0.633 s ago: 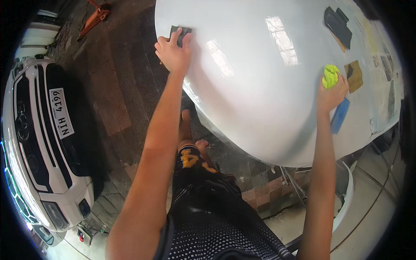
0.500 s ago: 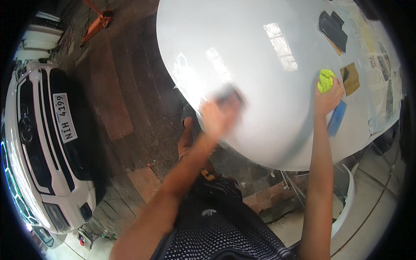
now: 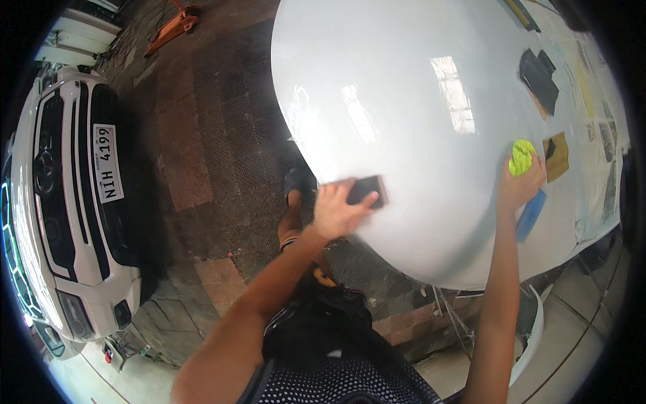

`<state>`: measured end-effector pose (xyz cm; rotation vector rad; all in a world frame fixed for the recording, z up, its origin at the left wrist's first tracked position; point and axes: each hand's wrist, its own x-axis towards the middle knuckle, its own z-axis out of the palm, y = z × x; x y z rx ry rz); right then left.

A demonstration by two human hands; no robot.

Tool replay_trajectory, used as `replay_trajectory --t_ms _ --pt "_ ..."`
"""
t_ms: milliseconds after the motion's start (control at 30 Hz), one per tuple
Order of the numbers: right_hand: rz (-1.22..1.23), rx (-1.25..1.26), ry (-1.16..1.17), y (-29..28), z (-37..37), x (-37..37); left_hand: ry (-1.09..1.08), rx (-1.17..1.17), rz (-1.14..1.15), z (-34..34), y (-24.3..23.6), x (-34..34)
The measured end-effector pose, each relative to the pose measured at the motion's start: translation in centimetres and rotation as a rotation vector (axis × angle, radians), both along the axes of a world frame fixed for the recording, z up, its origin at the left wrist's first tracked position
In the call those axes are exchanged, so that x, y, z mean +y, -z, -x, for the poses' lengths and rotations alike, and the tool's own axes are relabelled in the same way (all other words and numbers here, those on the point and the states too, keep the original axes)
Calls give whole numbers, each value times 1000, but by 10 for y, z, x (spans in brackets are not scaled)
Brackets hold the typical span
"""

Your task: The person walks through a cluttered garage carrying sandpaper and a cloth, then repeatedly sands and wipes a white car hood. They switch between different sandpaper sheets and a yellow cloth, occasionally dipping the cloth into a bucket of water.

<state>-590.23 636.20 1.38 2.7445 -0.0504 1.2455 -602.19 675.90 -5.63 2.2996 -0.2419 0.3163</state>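
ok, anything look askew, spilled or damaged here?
Nothing looks spilled or damaged on the white panel. Slightly untidy: dark pieces lie askew and overlapping, and a blue block sits close beside the right hand.

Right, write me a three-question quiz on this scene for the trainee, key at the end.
1. What colour is the crumpled cloth in the right hand?
2. True or false: the left hand holds a dark block.
3. Which lies on the white panel: (a) orange jack, (b) blue oblong piece, (c) licence plate?

Key: 1. Yellow-green. 2. True. 3. b.
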Motion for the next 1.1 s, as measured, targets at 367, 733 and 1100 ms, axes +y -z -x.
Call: replay_trajectory --t_ms 367,733,1100 --pt "16 -32 -42 -6 -12 10 -366 -104 -272 -36 76 5" --pt "26 -52 12 10 -19 6 -579 64 -262 -109 43 66" --pt "13 15 -5 8 -27 10 -691 123 -185 -41 40 36"
